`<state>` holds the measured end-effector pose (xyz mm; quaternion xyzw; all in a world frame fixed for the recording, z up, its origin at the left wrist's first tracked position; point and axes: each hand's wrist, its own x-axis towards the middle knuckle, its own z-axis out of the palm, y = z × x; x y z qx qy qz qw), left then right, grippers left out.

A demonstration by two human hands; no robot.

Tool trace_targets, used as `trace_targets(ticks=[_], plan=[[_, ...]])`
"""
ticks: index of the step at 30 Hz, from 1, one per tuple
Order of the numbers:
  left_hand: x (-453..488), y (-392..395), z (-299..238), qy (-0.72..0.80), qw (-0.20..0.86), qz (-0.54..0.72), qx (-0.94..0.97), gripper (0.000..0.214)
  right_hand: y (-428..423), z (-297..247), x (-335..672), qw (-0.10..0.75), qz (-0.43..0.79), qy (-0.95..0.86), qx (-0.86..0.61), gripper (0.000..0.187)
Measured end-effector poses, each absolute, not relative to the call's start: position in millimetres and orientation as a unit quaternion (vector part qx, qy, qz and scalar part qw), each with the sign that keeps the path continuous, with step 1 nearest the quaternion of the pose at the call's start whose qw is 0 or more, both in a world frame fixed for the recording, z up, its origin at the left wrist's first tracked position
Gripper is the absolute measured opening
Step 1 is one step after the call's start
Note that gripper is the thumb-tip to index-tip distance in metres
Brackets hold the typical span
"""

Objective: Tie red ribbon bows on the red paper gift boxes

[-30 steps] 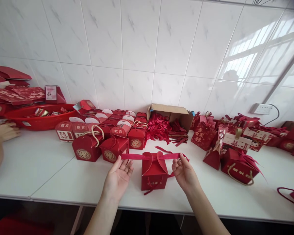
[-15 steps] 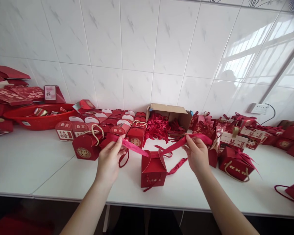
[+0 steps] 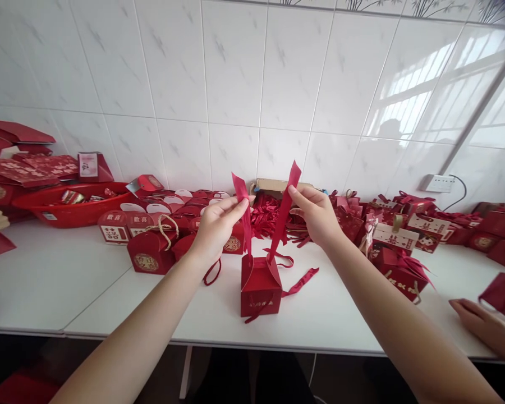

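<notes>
A small red gift box (image 3: 260,289) stands upright on the white table, its top flaps folded in. Through its top runs a red ribbon (image 3: 281,221), both ends drawn upward. My left hand (image 3: 223,224) pinches the left end between thumb and fingers, above the box. The right end is pinched by my right hand (image 3: 315,213), a little higher and apart from the left. Another red ribbon (image 3: 303,281) lies on the table to the right of the box. A thin red cord hangs on the box front.
Several red boxes (image 3: 147,255) stand at the left, near a red basin (image 3: 73,207). Behind the gift box is a cardboard carton (image 3: 273,184) with ribbons (image 3: 271,216). Finished-looking boxes with bows (image 3: 404,269) fill the right. Another person's hand (image 3: 480,325) rests at the far right edge.
Both my hands have moved up and inward, so the ribbon ends now stand steeply above the box instead of spreading sideways. Another person's hand has appeared at the right.
</notes>
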<state>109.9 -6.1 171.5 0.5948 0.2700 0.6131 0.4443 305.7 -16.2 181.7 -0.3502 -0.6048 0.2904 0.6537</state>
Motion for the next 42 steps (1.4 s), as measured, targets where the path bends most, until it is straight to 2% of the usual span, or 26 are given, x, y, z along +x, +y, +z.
trace_targets(ticks=[10,17,34,37,40,42], plan=[[115.0,-7.9,182.7,0.259,0.457,0.594,0.609,0.039,-23.6,178.9,301.0,0.628,0.316,-0.603,-0.375,0.031],[112.4,-4.4,182.3,0.243,0.432,0.620,0.609,0.037,-22.7,176.8,306.5,0.663,0.319,-0.573,-0.361,0.026],[116.8,0.1,182.6,0.256,0.395,0.597,0.650,0.038,-20.1,175.9,304.1,0.664,0.387,-0.565,-0.300,0.022],[117.4,-2.9,184.6,0.271,0.387,0.569,0.673,0.049,-17.5,175.1,301.7,0.657,0.376,-0.572,-0.315,0.024],[118.7,-9.4,189.8,0.293,0.370,0.530,0.705,0.075,-16.9,176.0,298.6,0.639,0.379,-0.586,-0.324,0.030],[119.7,-13.5,193.3,0.308,0.354,0.506,0.724,0.085,-18.3,177.4,296.7,0.625,0.393,-0.596,-0.316,0.027]])
